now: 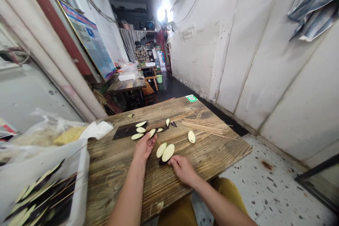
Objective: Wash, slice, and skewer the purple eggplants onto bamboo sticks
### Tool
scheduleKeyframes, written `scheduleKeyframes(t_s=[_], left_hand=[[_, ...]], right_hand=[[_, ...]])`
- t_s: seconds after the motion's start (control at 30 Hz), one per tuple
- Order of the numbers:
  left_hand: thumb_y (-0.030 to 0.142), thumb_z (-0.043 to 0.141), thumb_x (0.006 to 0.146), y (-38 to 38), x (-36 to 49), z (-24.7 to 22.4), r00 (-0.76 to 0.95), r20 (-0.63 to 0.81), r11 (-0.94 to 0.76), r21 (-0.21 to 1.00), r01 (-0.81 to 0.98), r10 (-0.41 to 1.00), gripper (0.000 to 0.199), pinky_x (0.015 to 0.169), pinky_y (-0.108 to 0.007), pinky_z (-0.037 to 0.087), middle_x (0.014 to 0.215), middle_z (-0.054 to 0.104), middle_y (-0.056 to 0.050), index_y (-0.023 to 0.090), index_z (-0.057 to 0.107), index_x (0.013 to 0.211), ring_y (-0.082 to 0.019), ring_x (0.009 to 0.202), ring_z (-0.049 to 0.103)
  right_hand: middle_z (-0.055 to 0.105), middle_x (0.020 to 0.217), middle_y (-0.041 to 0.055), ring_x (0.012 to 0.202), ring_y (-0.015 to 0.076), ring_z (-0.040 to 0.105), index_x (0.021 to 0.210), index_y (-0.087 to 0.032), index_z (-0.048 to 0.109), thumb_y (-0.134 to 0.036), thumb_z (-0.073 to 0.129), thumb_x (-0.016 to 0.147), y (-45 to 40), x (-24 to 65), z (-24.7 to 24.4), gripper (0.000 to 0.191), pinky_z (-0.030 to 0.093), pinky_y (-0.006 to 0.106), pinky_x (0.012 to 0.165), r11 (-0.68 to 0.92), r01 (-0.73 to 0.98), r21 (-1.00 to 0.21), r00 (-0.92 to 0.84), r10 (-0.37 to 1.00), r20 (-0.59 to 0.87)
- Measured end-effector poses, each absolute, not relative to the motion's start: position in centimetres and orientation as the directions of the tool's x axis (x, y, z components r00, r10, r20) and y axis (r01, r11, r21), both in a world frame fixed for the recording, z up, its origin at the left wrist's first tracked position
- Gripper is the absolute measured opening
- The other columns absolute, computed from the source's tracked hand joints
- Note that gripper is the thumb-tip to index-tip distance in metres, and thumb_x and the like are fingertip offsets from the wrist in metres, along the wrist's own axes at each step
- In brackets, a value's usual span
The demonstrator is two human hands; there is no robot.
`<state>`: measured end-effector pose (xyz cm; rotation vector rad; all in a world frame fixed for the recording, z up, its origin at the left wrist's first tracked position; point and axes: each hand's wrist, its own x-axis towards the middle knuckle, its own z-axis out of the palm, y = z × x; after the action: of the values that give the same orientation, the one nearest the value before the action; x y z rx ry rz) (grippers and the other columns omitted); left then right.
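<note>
My left hand [145,147] is closed, its fingertips pinching a pale eggplant slice [152,133] with dark skin. Closed at the edge of two larger pale eggplant slices [168,153] is my right hand [183,169]; a dark-skinned piece shows beneath them. A short bit of thin stick [158,141] is visible between the slices and my left hand. Whether it runs through the slices is hidden. Several more slices [140,130] lie on and beside a dark cleaver blade [123,131] just beyond my left hand. One single slice [191,136] rests farther right.
Bamboo skewers [205,126] are spread at the wooden table's [113,169] right side. A white bin [84,180] of skewered eggplant stands at the left, with plastic bags [50,136] behind it. In the background a person [141,54] is at another table.
</note>
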<state>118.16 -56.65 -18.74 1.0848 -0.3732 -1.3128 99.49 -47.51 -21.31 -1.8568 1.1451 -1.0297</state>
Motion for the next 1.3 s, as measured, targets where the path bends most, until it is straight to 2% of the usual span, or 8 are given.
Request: scheduleKeyframes(t_s=[0.4,0.6,1.07,1.3], left_hand=[[-0.001,0.054,0.078,-56.71,118.01,-18.82,0.349,-0.284,-0.035,0.817,0.575,-0.893,0.017,0.052,-0.017,0.051,0.075,0.069,-0.006,0.010,0.064,0.087,-0.010,0.060,0.064],[-0.001,0.054,0.078,-56.41,117.79,-18.48,0.356,-0.269,-0.033,0.836,0.548,-0.895,0.019,0.058,-0.018,0.052,0.079,0.069,-0.006,0.011,0.066,0.086,-0.008,0.062,0.063],[0.000,0.056,0.077,-56.28,117.45,-18.54,0.331,-0.256,-0.054,0.856,0.513,-0.908,0.017,0.059,-0.019,0.052,0.081,0.070,-0.007,0.011,0.068,0.083,-0.008,0.062,0.062],[0.000,0.057,0.076,-56.20,117.34,-18.42,0.328,-0.251,-0.059,0.865,0.498,-0.911,0.018,0.060,-0.019,0.051,0.089,0.070,-0.008,0.011,0.069,0.084,-0.008,0.063,0.063]], right_hand=[[0.069,0.072,0.0035,0.067,0.0158,0.063,0.077,-0.015,0.069,-0.013,0.042,0.086,-48.15,99.56,-21.52,0.028,0.043,0.022,0.063,-0.314,-0.359,-0.879,0.282,-0.934,0.219],[0.070,0.073,0.0034,0.068,0.0160,0.063,0.076,-0.016,0.069,-0.011,0.043,0.085,-48.01,99.65,-21.28,0.028,0.044,0.023,0.064,-0.311,-0.350,-0.884,0.276,-0.936,0.221],[0.069,0.071,0.0025,0.067,0.0153,0.062,0.077,-0.016,0.069,-0.013,0.043,0.086,-47.95,99.80,-21.40,0.028,0.043,0.022,0.063,-0.310,-0.350,-0.884,0.250,-0.940,0.231],[0.068,0.071,0.0032,0.067,0.0160,0.061,0.076,-0.016,0.068,-0.012,0.042,0.086,-48.01,99.85,-21.59,0.028,0.043,0.023,0.063,-0.301,-0.345,-0.889,0.246,-0.943,0.224]])
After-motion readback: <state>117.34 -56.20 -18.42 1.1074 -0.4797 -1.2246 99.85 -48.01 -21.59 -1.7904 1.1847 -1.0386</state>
